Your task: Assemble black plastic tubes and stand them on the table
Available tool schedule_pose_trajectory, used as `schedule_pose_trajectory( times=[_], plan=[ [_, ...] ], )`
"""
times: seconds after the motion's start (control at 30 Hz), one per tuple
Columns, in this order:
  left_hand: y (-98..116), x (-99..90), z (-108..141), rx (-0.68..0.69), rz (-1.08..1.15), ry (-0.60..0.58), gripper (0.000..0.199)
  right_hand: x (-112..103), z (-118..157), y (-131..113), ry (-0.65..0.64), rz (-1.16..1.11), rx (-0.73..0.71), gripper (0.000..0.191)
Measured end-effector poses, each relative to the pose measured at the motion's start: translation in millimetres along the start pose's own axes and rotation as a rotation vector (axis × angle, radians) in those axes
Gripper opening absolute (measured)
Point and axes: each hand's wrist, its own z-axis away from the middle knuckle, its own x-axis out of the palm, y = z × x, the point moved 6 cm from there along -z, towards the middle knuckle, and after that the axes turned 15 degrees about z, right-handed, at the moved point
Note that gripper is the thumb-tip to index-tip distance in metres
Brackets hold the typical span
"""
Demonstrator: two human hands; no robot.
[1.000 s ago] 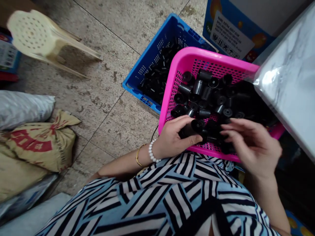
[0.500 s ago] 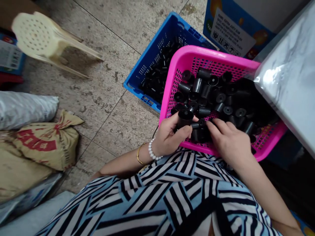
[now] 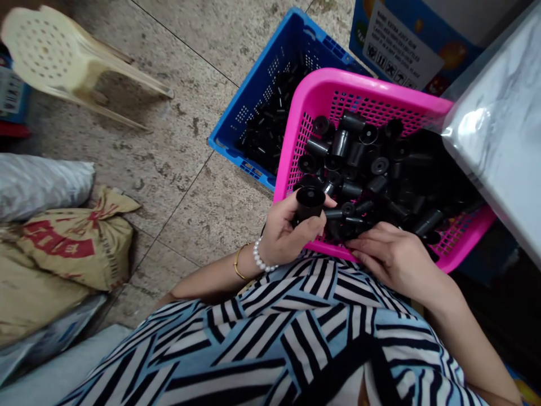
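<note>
Left hand [image 3: 287,230] grips black cylinder [image 3: 310,206] (open-topped) at pink basket [image 3: 288,129].

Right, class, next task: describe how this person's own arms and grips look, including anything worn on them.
The left grip and right grip are both gloveless. The left arm wears a bracelet of white, pearl-like beads and, farther up, a thin gold-coloured bangle. No jewellery shows on the right arm. Both forearms are bare; the garment has black, white and light-blue stripes.

Beyond the right hand [image 3: 393,254], a label [image 3: 403,48] on a box [image 3: 448,42] reads "EXTRA JUICY GUM"; packing symbols [image 3: 390,69], up arrows [image 3: 381,60] among them, stand below; other lines are blurred.
</note>
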Motion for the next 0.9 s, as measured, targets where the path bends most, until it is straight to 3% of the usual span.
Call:
schedule_pose_trajectory(
  times=[0.13,0.27,0.43,0.53,0.73,0.9],
  plan=[
    [-1.2,1.7,1.0,0.021,0.052,-0.004,0.038,2.6,-23.3,6.2,0.094,-0.014,0.098,0.045],
    [-1.5,1.8,-0.4,0.012,0.067,0.054,0.034,-21.4,-31.5,32.2,0.294,0.020,0.286,0.053],
    [-6.8,-0.5,-4.7,-0.040,0.075,0.135,0.031,-42.5,0.0,47.9,0.433,-0.034,0.369,0.039],
    [-7.5,-0.8,-7.5,-0.013,0.062,0.158,0.035,-38.6,17.8,43.2,0.485,0.015,0.413,0.033],
    [-1.8,8.7,-7.0,-0.009,-0.001,0.099,0.044,-25.1,36.8,22.7,0.458,0.094,0.403,0.026],
    [7.8,7.4,8.6,0.093,-0.059,0.073,0.036,-30.0,84.9,38.2,0.643,0.280,0.728,0.034]
  ],
)
